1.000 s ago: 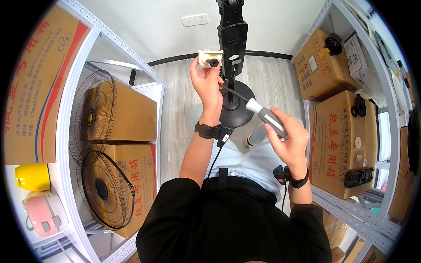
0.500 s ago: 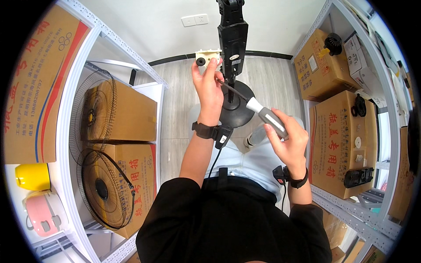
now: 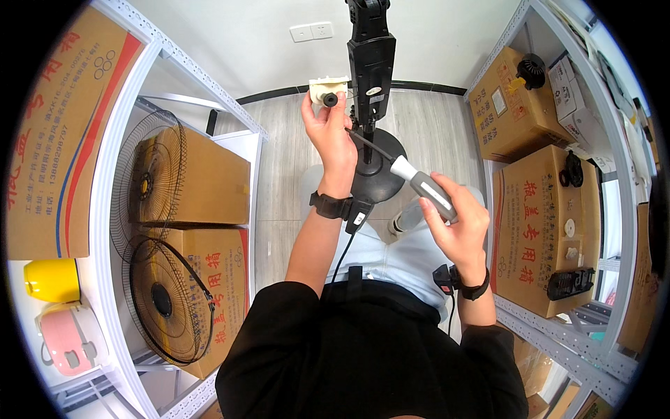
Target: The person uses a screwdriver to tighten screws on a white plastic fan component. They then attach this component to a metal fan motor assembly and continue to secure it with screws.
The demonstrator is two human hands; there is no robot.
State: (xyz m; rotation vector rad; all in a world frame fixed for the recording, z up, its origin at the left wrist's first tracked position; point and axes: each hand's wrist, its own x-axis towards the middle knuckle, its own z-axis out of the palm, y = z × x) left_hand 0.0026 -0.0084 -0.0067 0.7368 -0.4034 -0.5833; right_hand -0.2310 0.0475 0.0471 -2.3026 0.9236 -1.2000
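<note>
My left hand (image 3: 331,142) is closed on a cream plastic part (image 3: 328,85) that has a round black knob (image 3: 330,100) on its near face. Beside it rises a black fan stand (image 3: 371,70), standing on a round black base (image 3: 380,167). My right hand (image 3: 459,218) grips the grey and white handle of a screwdriver (image 3: 432,195). The dark shaft slants up and left toward my left hand and passes in front of the stand. Its tip is hidden near the fingers of my left hand.
On the left rack, two black wire fan guards (image 3: 161,299) lean against cardboard boxes (image 3: 209,181). A yellow container (image 3: 53,281) and a pink appliance (image 3: 68,339) sit further left. Boxes on the right rack hold a black motor-like part (image 3: 531,70), a black panel (image 3: 571,284) and small white pieces.
The cream part has turned in my left hand, so its knob has shifted right and faces me more. The screwdriver and right hand have hardly moved.
</note>
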